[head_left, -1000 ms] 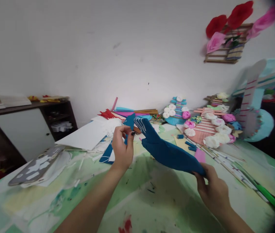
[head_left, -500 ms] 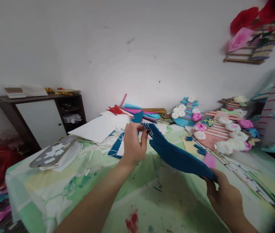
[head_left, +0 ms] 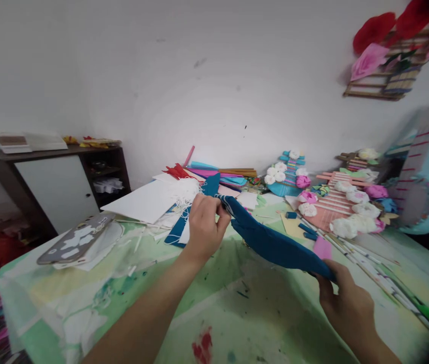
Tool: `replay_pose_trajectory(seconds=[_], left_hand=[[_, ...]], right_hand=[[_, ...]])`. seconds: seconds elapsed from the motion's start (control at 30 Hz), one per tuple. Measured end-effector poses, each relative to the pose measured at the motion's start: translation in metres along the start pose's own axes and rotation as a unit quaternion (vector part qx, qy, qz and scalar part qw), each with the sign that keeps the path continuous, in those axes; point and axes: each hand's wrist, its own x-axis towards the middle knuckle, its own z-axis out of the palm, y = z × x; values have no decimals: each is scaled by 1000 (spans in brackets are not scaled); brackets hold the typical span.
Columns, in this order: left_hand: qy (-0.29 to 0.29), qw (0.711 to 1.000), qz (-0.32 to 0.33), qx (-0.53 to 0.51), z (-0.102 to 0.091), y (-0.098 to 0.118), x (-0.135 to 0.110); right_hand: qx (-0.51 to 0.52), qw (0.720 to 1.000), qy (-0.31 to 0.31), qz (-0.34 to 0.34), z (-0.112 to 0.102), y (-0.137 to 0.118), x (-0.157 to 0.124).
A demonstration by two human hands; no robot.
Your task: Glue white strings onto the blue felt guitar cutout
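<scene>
A dark blue, paper-covered craft board point(head_left: 277, 243) is held up above the table, tilted and seen nearly edge-on. White string point(head_left: 220, 196) wraps its narrow far end. There my left hand point(head_left: 204, 227) pinches with thumb and bent fingers, closed on the string and the board's tip; its exact hold is partly hidden. My right hand point(head_left: 346, 298) grips the wide near end, thumb below and fingers over the edge. Beyond my left hand lie a loose tangle of white string point(head_left: 186, 192) and a flat blue piece point(head_left: 176, 230).
A stained green-and-white cloth point(head_left: 153, 303) covers the table. White sheets point(head_left: 138, 202) and a grey panel point(head_left: 76, 240) lie left. Instrument-shaped crafts with paper flowers point(head_left: 345, 202) stand right, near long striped sticks point(head_left: 373, 270). A dark cabinet point(head_left: 104, 167) stands at the wall.
The scene has shifted slightly left in view. My left thumb and fingers have drawn closer at the board's narrow end, covering more of the string. My right hand keeps its grip.
</scene>
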Motion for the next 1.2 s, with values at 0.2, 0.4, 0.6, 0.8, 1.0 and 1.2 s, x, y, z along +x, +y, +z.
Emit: replay_pose_trajectory(seconds=[0.2,0.4,0.6,0.8,1.0,1.2], left_hand=[[-33,999,13,7,5,3,-4],[-92,996,20,9,11,8,-12],[-42,999,-18,4,8,0,-9],[3,1000,2,15,3,-4,1],[21,999,-3,35,1,-5,3],[11,999,3,44,0,-4,3]], right_hand=[[-15,1000,16,1,0,-1,3],[-7,999,17,39,2,2,1],[-6,999,16,37,1,2,2],[-9,1000,11,19,-1,0,2],[-22,1000,15,3,-1,-2,1],[-20,1000,14,-15,-2,-4,4]])
